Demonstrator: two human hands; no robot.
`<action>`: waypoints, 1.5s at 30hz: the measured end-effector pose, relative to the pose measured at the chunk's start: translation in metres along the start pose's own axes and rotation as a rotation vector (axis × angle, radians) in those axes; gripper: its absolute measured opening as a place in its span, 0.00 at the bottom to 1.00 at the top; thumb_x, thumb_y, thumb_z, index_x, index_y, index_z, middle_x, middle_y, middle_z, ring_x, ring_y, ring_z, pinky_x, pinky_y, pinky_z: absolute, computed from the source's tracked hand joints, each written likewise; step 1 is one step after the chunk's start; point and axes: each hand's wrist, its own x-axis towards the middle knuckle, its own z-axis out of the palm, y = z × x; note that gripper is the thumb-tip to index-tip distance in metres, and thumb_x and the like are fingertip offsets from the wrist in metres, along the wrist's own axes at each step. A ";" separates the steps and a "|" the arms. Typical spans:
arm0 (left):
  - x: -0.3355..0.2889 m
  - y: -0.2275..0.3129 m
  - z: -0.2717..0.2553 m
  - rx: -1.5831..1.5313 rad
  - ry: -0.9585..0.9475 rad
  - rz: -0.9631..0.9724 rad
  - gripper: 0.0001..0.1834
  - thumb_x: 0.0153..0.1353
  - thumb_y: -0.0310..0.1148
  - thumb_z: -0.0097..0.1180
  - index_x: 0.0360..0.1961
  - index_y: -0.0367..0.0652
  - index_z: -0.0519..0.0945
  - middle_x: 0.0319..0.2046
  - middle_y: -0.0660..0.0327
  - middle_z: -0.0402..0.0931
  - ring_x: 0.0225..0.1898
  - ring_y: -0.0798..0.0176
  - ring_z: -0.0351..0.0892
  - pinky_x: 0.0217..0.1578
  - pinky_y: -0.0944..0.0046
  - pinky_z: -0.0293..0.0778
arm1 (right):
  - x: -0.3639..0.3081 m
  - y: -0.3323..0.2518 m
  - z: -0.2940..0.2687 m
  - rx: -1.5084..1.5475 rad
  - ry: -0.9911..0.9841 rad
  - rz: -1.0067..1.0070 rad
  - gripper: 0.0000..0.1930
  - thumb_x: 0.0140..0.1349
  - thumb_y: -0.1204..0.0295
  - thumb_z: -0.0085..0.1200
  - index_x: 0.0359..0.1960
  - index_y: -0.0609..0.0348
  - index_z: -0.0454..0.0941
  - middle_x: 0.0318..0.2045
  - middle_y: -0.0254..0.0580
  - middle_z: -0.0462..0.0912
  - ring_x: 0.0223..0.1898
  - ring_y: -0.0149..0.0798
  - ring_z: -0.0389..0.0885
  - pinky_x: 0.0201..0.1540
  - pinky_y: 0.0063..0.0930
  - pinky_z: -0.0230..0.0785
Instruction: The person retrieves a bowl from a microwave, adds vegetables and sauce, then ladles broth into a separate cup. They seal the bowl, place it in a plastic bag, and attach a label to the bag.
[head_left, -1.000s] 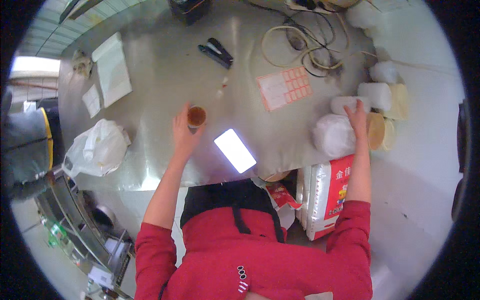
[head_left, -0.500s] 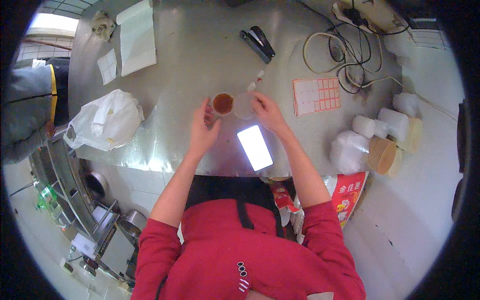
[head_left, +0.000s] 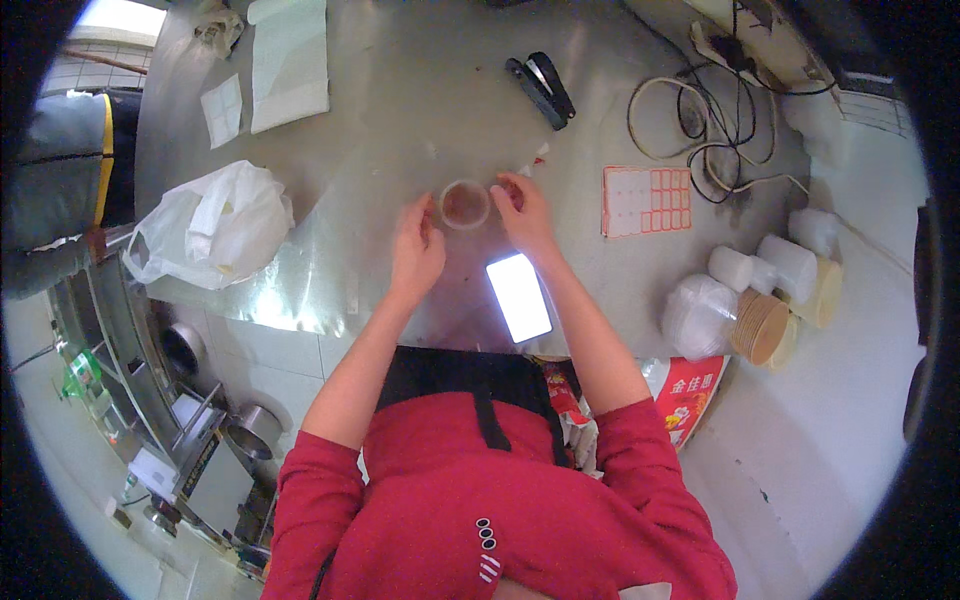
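A small round tub (head_left: 464, 204) of reddish-brown sauce stands on the metal table, a translucent lid over its top. On its left is my left hand (head_left: 418, 245), fingers loosely curved and thumb apart, a narrow gap from the tub wall. My right hand (head_left: 526, 213) is on the opposite side, its fingers half bent and thumb separate, close to the rim. Neither hand appears to hold anything. A phone with a bright white screen (head_left: 519, 297) lies just below my right hand. Small white and red scraps (head_left: 538, 158) lie beyond that hand.
Farther back lies a black stapler (head_left: 541, 91). A sheet of red-bordered labels (head_left: 647, 201) and tangled cables (head_left: 705, 130) are on the right, with stacked tubs and lids (head_left: 760, 325) at the edge. A white plastic bag (head_left: 215, 225) and paper roll (head_left: 289, 65) sit left.
The translucent lid, earlier beside the sauce tub under my right hand, now covers the tub. My right hand has moved in toward the tub, and the whole view has shifted slightly.
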 end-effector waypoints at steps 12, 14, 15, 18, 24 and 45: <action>0.060 0.044 0.051 0.869 -0.219 0.446 0.30 0.70 0.43 0.38 0.70 0.45 0.58 0.71 0.51 0.50 0.74 0.51 0.43 0.71 0.42 0.38 | -0.073 0.020 -0.073 0.149 0.092 0.245 0.13 0.68 0.68 0.51 0.46 0.65 0.78 0.29 0.35 0.79 0.29 0.25 0.74 0.32 0.21 0.68; 0.064 0.046 0.052 0.911 -0.242 0.431 0.30 0.70 0.43 0.36 0.71 0.45 0.57 0.72 0.52 0.48 0.74 0.50 0.41 0.71 0.41 0.36 | -0.073 0.024 -0.077 0.135 0.104 0.240 0.12 0.68 0.68 0.50 0.46 0.64 0.78 0.29 0.35 0.79 0.28 0.24 0.73 0.31 0.20 0.67; 0.064 0.046 0.052 0.924 -0.251 0.419 0.30 0.70 0.43 0.36 0.71 0.45 0.57 0.72 0.52 0.48 0.74 0.49 0.41 0.71 0.40 0.37 | -0.073 0.021 -0.078 0.133 0.097 0.258 0.12 0.68 0.69 0.50 0.46 0.64 0.78 0.29 0.35 0.79 0.28 0.24 0.73 0.31 0.19 0.67; 0.065 0.046 0.051 0.977 -0.264 0.398 0.31 0.69 0.42 0.38 0.71 0.45 0.57 0.72 0.52 0.48 0.74 0.47 0.41 0.70 0.36 0.38 | -0.062 0.002 -0.076 0.200 0.095 0.328 0.11 0.68 0.69 0.50 0.46 0.63 0.78 0.28 0.34 0.78 0.27 0.24 0.72 0.30 0.19 0.66; 0.064 0.059 0.042 0.925 -0.346 0.367 0.34 0.65 0.43 0.45 0.72 0.48 0.56 0.73 0.53 0.48 0.75 0.48 0.41 0.70 0.35 0.37 | -0.036 -0.011 -0.064 0.204 0.108 0.140 0.12 0.69 0.68 0.49 0.49 0.60 0.77 0.28 0.31 0.77 0.25 0.22 0.70 0.27 0.17 0.64; 0.045 0.038 0.018 0.617 -0.155 0.463 0.36 0.62 0.43 0.48 0.70 0.40 0.58 0.71 0.47 0.50 0.74 0.47 0.43 0.71 0.41 0.38 | -0.046 -0.016 -0.031 -0.226 0.102 0.176 0.14 0.65 0.66 0.51 0.45 0.64 0.78 0.32 0.51 0.83 0.33 0.42 0.82 0.37 0.33 0.73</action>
